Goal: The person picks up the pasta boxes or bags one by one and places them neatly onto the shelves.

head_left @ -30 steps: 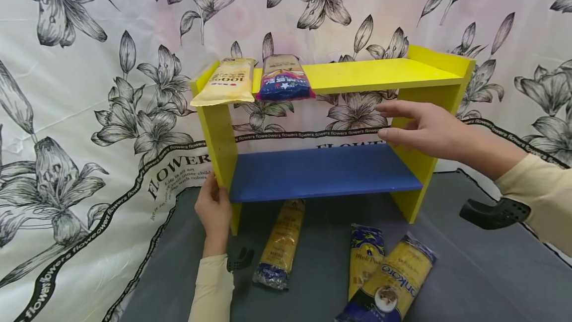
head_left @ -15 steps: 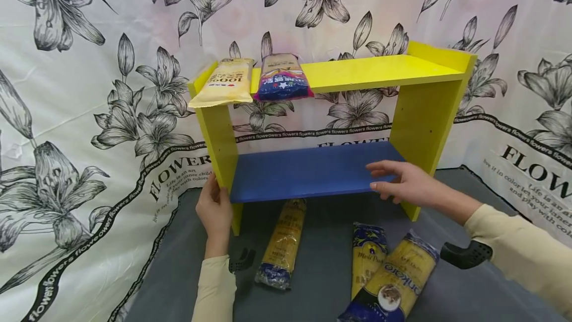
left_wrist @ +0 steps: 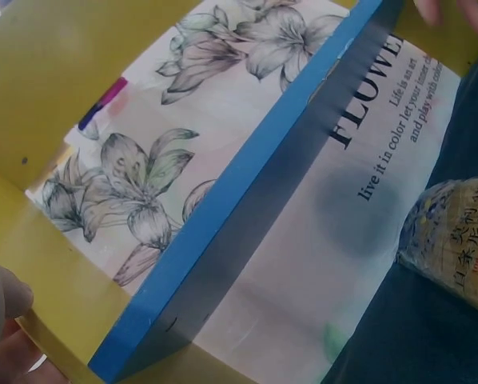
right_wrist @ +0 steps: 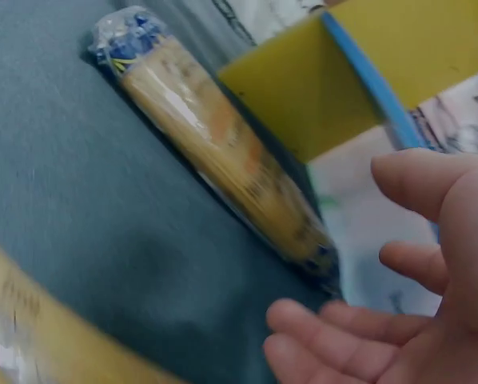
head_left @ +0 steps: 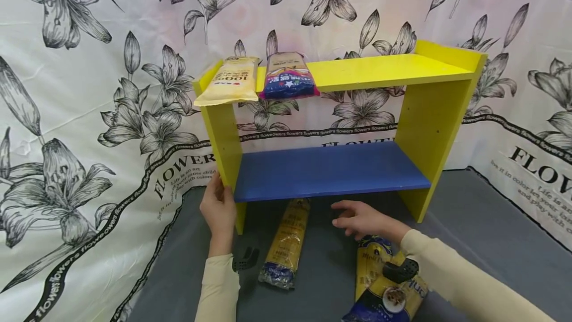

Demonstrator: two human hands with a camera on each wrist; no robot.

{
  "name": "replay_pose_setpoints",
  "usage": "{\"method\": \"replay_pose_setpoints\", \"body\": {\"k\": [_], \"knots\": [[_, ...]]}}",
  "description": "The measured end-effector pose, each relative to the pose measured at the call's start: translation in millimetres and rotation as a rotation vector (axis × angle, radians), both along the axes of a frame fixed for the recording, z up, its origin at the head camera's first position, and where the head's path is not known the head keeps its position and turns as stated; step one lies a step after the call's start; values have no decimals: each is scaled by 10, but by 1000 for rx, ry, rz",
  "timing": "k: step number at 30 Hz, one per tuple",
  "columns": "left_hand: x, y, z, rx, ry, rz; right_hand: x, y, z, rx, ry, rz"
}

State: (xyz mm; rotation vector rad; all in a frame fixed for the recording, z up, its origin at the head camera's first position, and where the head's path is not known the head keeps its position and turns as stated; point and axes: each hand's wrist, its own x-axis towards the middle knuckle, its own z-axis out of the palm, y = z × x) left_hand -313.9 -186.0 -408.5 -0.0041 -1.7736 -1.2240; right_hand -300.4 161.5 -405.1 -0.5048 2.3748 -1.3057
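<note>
My left hand point(head_left: 219, 210) grips the lower front edge of the yellow left side panel point(head_left: 220, 148) of a small yellow and blue shelf; in the left wrist view the thumb point(left_wrist: 13, 294) lies at the panel's edge. My right hand point(head_left: 364, 218) holds nothing, its fingers loosely extended below the front edge of the blue middle board point(head_left: 330, 170). A pack of spaghetti point(head_left: 286, 247) lies on the grey cloth, its far end under the board. The right wrist view shows this spaghetti pack point(right_wrist: 215, 144) just past the right hand's fingers.
A cream bag point(head_left: 230, 81) and a blue and pink bag point(head_left: 288, 76) lie on the yellow top board point(head_left: 362, 72). Two more pasta packs, one point(head_left: 367, 267) partly under the other point(head_left: 380, 302), lie at front right beneath my right forearm. A flowered cloth point(head_left: 89, 128) hangs behind.
My right hand has come down and leftward from beside the right panel, past the blue board, to near the lone spaghetti pack. The left hand has kept its grip on the shelf.
</note>
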Motion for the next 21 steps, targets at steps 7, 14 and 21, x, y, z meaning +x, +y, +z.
{"method": "replay_pose_setpoints", "body": {"k": [7, 14, 21], "knots": [[15, -8, 7, 15, -11, -16, -90, -541, -130, 108, -44, -42], [9, -2, -9, 9, -4, -15, -138, -881, -269, 164, -32, -110], [-7, -26, -6, 7, 6, -19, -117, -1167, -350, 179, -5, -131]]}}
